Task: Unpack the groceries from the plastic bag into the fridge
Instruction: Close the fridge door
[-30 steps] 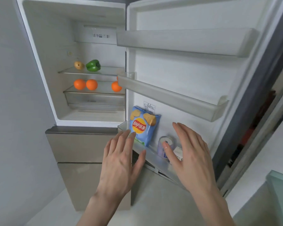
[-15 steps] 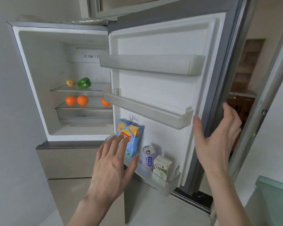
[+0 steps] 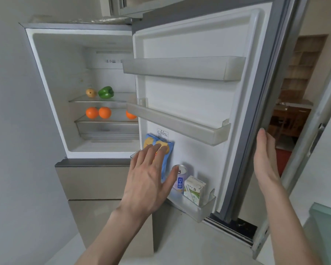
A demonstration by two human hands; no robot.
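The fridge door (image 3: 199,104) stands wide open. Its bottom door shelf (image 3: 199,211) holds a blue chips bag (image 3: 168,155), a drink can (image 3: 181,178) and a small white-green carton (image 3: 194,190). My left hand (image 3: 147,180) hovers flat with spread fingers in front of the chips bag, holding nothing. My right hand (image 3: 265,155) lies with straight fingers against the door's outer edge. Inside, a green pepper (image 3: 105,92) and a pear (image 3: 91,93) sit on the upper glass shelf, with three oranges (image 3: 98,112) below. No plastic bag is in view.
Two more door shelves (image 3: 180,119) hold nothing. Below the open compartment are closed beige drawers (image 3: 92,180). A grey wall stands at the left. A glass-topped surface (image 3: 325,226) is at the lower right, and a doorway to another room is behind the door.
My right hand left the bottom door shelf and moved right and up to the door's outer edge. The view pulled back and rose. My left hand stayed before the chips bag.
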